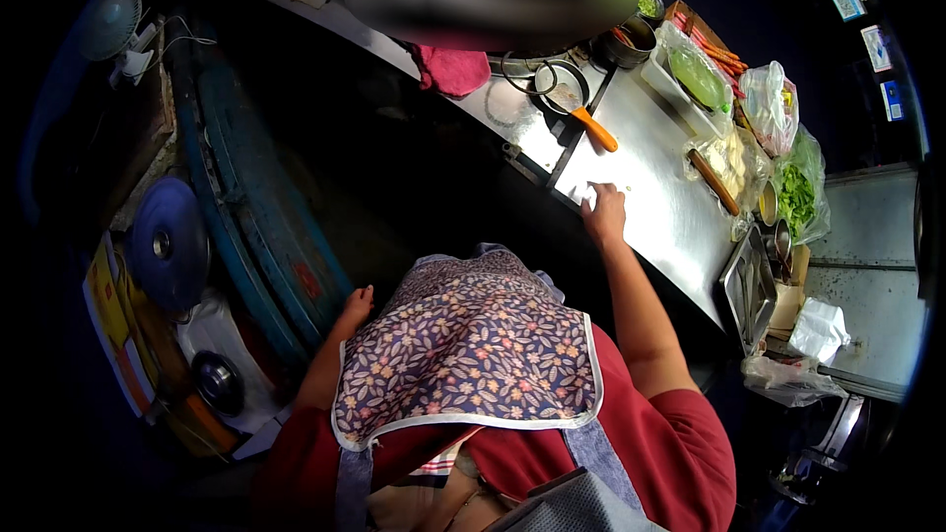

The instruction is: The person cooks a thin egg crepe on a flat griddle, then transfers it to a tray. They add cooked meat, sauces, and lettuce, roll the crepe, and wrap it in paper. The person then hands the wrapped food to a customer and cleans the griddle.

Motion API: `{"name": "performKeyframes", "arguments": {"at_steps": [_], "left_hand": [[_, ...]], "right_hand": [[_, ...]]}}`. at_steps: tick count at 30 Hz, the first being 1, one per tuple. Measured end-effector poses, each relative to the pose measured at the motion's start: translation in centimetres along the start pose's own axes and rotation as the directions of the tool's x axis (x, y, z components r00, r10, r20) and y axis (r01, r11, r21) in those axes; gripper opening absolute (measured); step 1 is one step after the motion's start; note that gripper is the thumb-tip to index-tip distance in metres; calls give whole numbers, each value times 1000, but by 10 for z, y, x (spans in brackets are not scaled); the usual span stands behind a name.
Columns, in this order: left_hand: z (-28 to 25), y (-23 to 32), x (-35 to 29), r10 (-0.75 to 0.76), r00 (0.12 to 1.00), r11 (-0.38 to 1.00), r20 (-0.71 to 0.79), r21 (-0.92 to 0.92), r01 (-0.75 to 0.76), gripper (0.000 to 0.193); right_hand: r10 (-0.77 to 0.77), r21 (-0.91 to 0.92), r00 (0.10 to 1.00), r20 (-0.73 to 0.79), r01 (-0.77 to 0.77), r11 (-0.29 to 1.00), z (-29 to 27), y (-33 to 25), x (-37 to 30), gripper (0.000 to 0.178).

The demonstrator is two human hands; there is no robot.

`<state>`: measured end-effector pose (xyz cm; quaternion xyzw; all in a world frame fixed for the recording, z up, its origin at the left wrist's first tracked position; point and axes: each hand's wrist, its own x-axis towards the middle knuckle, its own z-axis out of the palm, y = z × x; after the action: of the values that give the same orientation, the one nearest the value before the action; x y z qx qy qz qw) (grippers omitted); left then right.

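My right hand (604, 213) reaches to the near edge of the steel counter (655, 222). Its fingers are bent down beside a small bright white patch (589, 198), which could be paper, cloth or glare. Beyond this hand, a small dark pan with an orange handle (595, 129) rests at the hob's edge. My left hand (358, 307) hangs low at my side by a blue-green cabinet (261, 207). Its fingertips stick out loosely, with nothing visible in them. A floral apron (468, 345) covers my front.
A pink cloth (453, 70) lies on the counter's front edge. Bagged greens (796, 192), carrots (724, 57), a wooden rolling pin (712, 182) and a metal tray (749, 286) line the right side. A fan (110, 22) stands at far left. A blur hides the top middle.
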<state>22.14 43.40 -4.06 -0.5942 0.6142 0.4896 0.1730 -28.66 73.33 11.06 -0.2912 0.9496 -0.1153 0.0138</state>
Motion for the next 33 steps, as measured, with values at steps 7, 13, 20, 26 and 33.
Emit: {"name": "performKeyframes", "arguments": {"at_steps": [7,13,20,26,33], "left_hand": [[-28,-55,8,-50,998,993,-49,101,55,55],[-71,-65,12,-93,989,986,-113,126,107,59],[-99,63,37,-101,989,978,-105,-195,79,49],[-105,198,97,65,991,998,-114,-17,-67,50],[-124,293,119,155,981,987,-117,64,-149,51]], "right_hand": [[72,-339,997,39,-55,939,22,34,118,70],[30,56,922,386,-56,997,13,42,124,64],[-29,533,948,317,-152,832,-84,57,159,55],[-145,465,974,175,48,884,-96,12,283,46],[-263,46,923,282,261,964,-64,-29,373,37]]}}
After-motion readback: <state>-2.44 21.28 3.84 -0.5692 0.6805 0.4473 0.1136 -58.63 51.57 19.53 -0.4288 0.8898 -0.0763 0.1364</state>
